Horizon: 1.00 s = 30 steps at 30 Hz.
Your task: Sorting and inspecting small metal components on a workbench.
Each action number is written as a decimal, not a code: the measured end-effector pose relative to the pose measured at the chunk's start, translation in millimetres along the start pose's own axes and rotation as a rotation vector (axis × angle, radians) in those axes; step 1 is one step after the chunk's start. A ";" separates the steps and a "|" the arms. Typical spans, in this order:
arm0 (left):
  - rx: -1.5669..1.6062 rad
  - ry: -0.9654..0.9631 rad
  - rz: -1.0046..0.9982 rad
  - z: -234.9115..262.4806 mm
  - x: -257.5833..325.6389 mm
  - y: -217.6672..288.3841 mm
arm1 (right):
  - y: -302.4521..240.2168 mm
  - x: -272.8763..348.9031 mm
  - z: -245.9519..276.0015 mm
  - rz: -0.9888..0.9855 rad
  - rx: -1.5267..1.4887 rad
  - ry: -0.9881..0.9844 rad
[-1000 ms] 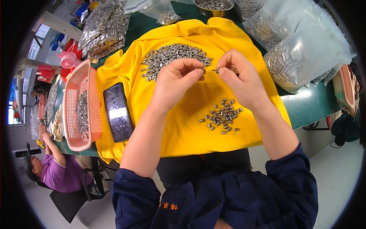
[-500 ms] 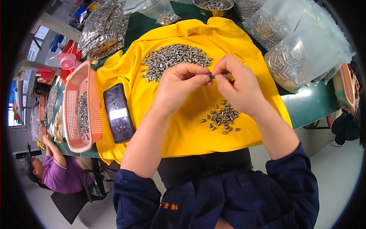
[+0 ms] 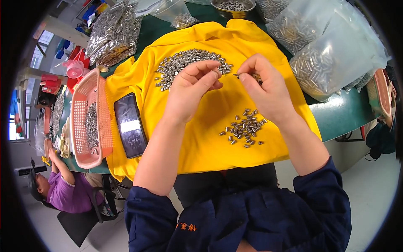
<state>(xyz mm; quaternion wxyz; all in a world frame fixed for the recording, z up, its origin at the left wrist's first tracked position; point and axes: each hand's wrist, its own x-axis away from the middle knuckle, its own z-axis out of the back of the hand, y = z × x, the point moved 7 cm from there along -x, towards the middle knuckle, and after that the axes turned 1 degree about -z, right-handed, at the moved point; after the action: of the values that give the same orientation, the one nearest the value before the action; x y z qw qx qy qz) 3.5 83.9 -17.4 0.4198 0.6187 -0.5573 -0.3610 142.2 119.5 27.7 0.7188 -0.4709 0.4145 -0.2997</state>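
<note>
My left hand is closed in a pinch, thumb against forefinger, above the near edge of a large pile of small metal cylinders. Whatever sits between those fingertips is too small to make out. Opposite it, a short gap away, my right hand pinches a small dark metal piece between thumb and forefinger. Some brass-coloured bits show inside its curled fingers. Below that hand lies a smaller, loose group of short metal cylinders. Both groups rest on a yellow cloth.
Left of the cloth's middle lies a phone, beside a pink basket holding metal parts. Bags of metal pieces stand at right, flat metal parts at far left, a metal bowl behind. Another person sits at left.
My hands, which met at the fingertips, have drawn apart: the left moved slightly left, the right slightly right. The dark piece now shows at the right fingertips.
</note>
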 end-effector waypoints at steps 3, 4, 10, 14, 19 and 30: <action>0.010 -0.044 0.002 -0.5 0.8 -0.8 | -3.0 0.1 -0.9 -0.008 0.000 -0.030; 0.011 -0.072 0.029 -0.9 1.4 -2.9 | -2.9 0.4 -1.2 -0.023 0.001 -0.042; 0.145 -0.098 0.072 -3.1 4.3 -4.6 | -5.5 1.7 -7.0 0.003 0.014 -0.104; 0.011 -0.086 0.104 -9.2 5.1 -5.1 | -4.0 1.4 -6.6 0.018 -0.004 -0.101; -0.201 -0.127 -0.029 -10.4 6.7 2.2 | -8.8 1.0 -6.0 0.039 0.050 -0.130; -0.363 -0.107 -0.106 -15.2 8.0 6.6 | -7.5 2.8 -11.4 0.082 0.283 -0.189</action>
<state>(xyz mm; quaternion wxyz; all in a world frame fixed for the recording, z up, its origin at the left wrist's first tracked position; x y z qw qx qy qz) 15.8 77.5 -5.2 0.4748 0.5414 -0.4713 -0.5093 133.2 109.5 31.3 0.8253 -0.3739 0.3177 -0.2796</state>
